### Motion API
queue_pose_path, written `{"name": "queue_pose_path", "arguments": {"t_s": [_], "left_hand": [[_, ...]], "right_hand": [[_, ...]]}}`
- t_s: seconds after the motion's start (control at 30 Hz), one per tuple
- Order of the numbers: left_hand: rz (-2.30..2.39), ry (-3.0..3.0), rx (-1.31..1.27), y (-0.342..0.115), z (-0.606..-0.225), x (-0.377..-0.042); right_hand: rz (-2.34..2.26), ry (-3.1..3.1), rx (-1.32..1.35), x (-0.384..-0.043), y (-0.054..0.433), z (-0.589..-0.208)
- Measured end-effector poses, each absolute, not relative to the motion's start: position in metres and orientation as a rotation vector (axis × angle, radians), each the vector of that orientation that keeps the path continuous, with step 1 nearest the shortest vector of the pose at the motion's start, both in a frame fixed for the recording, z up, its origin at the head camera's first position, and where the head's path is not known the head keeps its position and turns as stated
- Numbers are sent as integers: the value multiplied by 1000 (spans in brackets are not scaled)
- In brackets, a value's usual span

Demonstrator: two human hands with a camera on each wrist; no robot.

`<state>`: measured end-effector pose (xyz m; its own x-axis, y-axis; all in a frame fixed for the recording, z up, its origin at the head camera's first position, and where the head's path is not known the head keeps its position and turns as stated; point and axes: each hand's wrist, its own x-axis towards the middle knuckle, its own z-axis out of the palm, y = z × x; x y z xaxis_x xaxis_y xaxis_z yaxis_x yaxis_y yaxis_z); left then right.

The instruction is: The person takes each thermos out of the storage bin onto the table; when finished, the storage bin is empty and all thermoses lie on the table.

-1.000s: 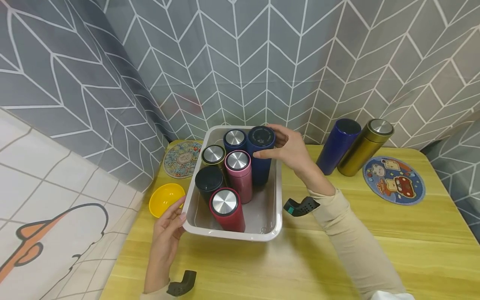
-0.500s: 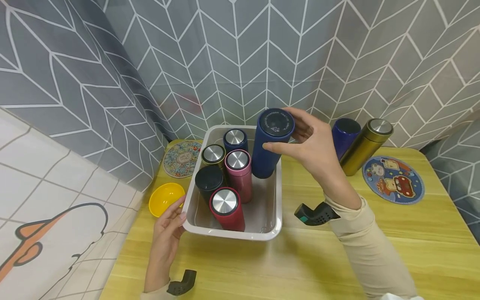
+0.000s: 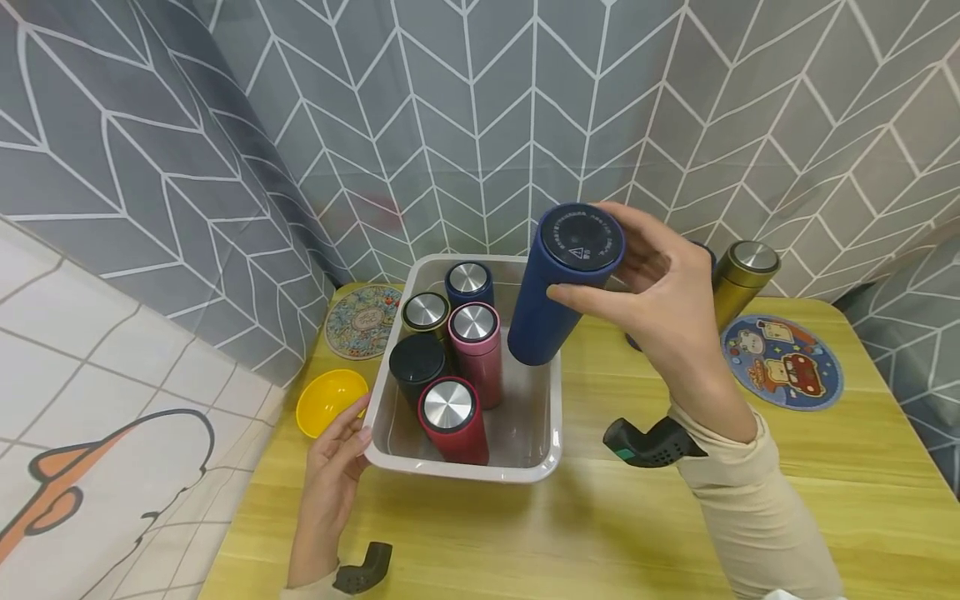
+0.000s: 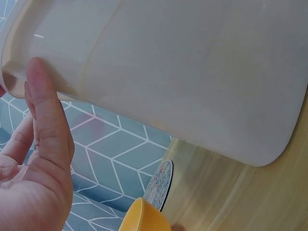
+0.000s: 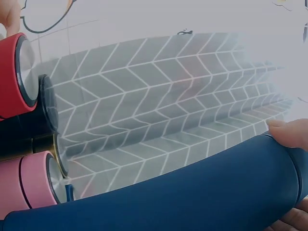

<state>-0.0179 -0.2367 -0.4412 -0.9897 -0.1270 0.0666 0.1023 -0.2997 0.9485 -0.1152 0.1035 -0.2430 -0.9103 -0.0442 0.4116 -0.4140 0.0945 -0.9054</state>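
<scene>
One pale bin (image 3: 465,472) sits beneath the tall, tilted blue bottle (image 3: 537,321). The right hand (image 3: 671,292) grips that bottle's upper end, the left hand (image 3: 335,460) touches the bin, fingers extended; a loose swing could topple the smaller pink bottle (image 3: 482,362).

The right hand (image 3: 671,300) hides most of a dark bottle (image 3: 707,249) from my head camera. I cannot read the small print (image 3: 576,252) on the end of the blue bottle (image 3: 543,308)
</scene>
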Motion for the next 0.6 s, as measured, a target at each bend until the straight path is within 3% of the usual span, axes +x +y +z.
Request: {"name": "queue_pose_path", "arguments": {"t_s": [0.6], "left_hand": [[-2436, -1764, 48, -238, -441, -18]], "right_hand": [[1957, -1966, 312, -120, 129, -249]]}}
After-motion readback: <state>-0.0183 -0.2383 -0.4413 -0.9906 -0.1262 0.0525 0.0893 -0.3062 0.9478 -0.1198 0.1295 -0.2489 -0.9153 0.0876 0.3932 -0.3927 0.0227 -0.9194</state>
